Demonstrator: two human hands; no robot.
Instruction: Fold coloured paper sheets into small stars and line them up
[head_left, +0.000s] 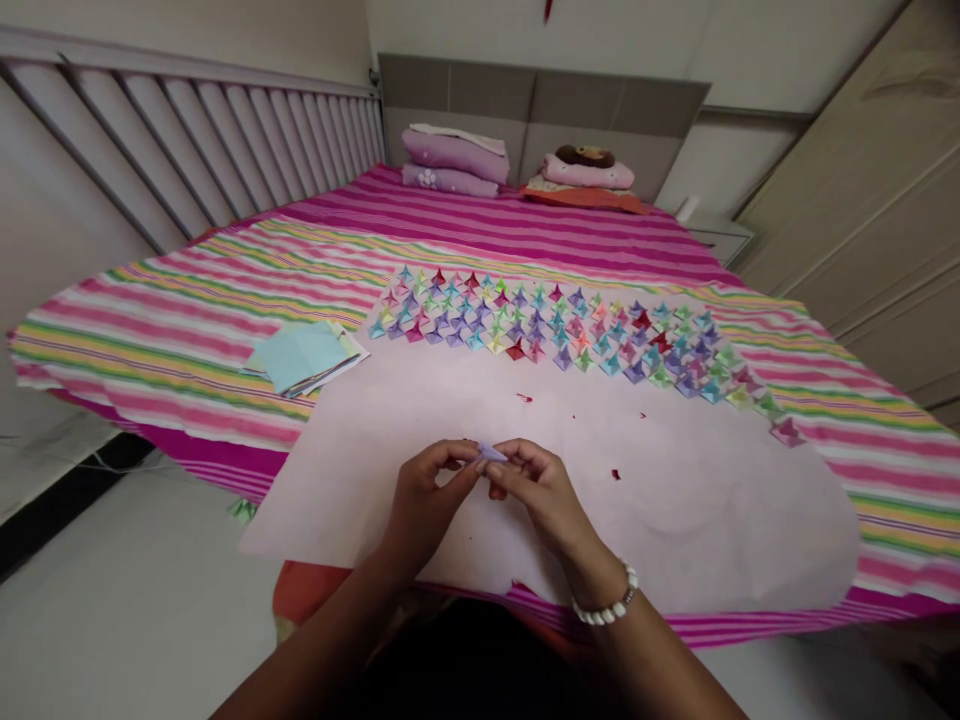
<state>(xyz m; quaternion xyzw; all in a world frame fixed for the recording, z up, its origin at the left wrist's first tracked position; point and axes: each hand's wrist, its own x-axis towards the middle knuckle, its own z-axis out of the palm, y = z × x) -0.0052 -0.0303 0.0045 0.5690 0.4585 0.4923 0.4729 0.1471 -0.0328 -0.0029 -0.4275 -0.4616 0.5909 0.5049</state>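
Observation:
Both hands meet over a large pale pink sheet (675, 500) spread on the bed. My left hand (427, 495) and my right hand (536, 490) pinch a small folded lilac paper piece (491, 453) between their fingertips. The right wrist wears a white bead bracelet (607, 605). Beyond the hands, several small folded paper shapes (555, 330) in many colours lie in rows across the far part of the sheet.
A stack of light blue and pale square papers (304, 357) lies to the left on the striped bedspread (187, 320). Tiny red scraps (615, 474) dot the sheet. Pillows (454, 160) sit by the headboard, a slatted rail (187, 140) at left, wardrobe doors (877, 200) at right.

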